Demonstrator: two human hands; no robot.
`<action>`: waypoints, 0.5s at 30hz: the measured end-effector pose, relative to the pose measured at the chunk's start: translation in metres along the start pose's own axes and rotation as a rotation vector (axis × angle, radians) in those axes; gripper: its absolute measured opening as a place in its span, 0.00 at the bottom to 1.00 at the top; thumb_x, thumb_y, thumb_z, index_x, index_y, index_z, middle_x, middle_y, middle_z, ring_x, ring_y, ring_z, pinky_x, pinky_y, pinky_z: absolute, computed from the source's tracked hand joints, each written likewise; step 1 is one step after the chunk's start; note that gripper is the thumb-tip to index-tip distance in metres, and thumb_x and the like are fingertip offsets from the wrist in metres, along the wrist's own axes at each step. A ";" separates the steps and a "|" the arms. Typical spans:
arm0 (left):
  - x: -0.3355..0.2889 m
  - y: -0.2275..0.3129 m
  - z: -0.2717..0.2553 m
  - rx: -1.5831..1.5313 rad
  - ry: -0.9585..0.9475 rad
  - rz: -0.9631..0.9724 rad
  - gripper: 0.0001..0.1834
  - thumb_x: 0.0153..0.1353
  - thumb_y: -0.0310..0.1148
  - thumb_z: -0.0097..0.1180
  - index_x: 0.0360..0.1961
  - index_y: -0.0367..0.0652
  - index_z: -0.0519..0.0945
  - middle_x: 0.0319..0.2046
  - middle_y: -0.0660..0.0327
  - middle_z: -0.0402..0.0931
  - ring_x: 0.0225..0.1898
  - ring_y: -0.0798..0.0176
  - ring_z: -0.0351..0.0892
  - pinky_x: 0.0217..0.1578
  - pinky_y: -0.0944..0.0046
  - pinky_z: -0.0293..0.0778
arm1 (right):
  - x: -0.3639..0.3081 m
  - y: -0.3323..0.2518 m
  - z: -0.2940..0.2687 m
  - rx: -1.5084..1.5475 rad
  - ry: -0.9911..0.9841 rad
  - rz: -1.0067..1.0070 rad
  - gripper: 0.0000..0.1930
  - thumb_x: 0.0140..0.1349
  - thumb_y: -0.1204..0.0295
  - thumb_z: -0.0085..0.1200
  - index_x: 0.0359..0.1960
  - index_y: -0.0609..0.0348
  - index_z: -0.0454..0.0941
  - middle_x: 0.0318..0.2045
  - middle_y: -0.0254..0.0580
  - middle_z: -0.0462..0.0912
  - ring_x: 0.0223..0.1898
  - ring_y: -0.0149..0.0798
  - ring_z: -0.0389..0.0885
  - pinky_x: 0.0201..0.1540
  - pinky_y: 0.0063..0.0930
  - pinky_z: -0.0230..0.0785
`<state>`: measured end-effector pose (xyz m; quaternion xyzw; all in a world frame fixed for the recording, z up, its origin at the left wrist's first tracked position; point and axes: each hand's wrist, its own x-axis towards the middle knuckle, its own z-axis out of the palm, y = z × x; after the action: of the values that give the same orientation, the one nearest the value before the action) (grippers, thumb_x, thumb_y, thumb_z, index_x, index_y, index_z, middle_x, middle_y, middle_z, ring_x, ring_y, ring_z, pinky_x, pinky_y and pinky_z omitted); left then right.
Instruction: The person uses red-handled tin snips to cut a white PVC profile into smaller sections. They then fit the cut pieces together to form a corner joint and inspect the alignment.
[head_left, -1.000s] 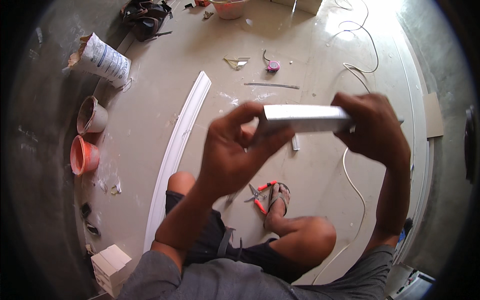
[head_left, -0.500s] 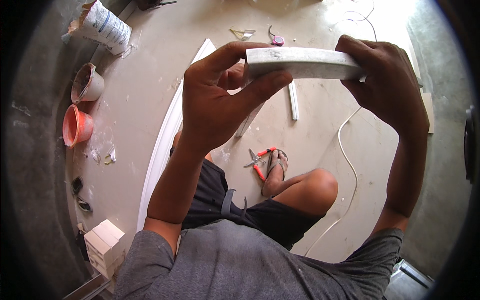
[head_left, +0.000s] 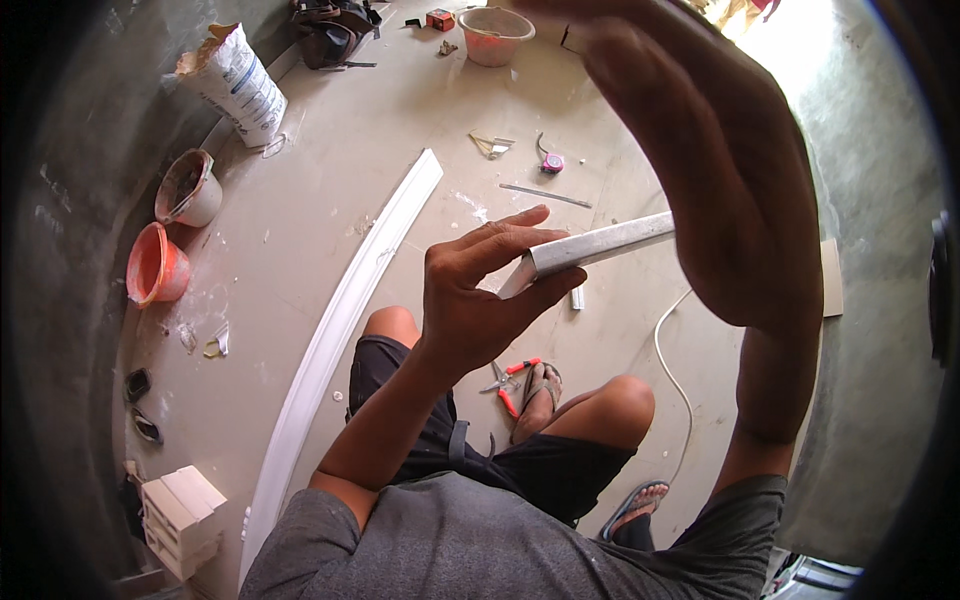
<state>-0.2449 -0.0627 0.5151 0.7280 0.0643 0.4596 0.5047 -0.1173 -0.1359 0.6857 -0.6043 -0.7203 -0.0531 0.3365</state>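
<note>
My left hand [head_left: 487,292] pinches one end of a short pale grey metal profile [head_left: 605,242] between thumb and fingers, above the floor in front of my chest. The far end of the profile passes out of sight behind my right hand [head_left: 715,165]. That hand is raised close to the camera, stretched toward the upper edge and slightly smeared; its fingertips run out of the picture. No object shows in it. Below, red-handled snips [head_left: 512,385] lie spread on the floor beside my sandalled foot [head_left: 540,400].
A long white moulding [head_left: 345,320] lies along my left. Buckets [head_left: 160,265] and a torn sack [head_left: 240,85] stand by the left wall. Ahead lie a pink tape measure [head_left: 551,162] and a thin strip [head_left: 545,195]. A white cable [head_left: 668,350] curves at right.
The right hand has left the profile's right end and risen toward the camera. My left hand has lowered with the profile, now tilted. More of the floor ahead shows.
</note>
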 end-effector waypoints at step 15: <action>-0.007 0.009 0.009 0.078 0.182 0.095 0.13 0.50 0.29 0.75 0.37 0.39 0.87 0.32 0.56 0.87 0.35 0.59 0.89 0.34 0.64 0.81 | 0.007 0.006 0.081 -0.258 -0.084 -0.091 0.28 0.74 0.50 0.43 0.66 0.56 0.71 0.72 0.52 0.64 0.75 0.55 0.57 0.75 0.60 0.40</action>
<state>-0.2454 -0.0764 0.5175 0.7045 0.0932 0.5445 0.4457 -0.1466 -0.0896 0.6250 -0.6110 -0.7475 -0.1352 0.2228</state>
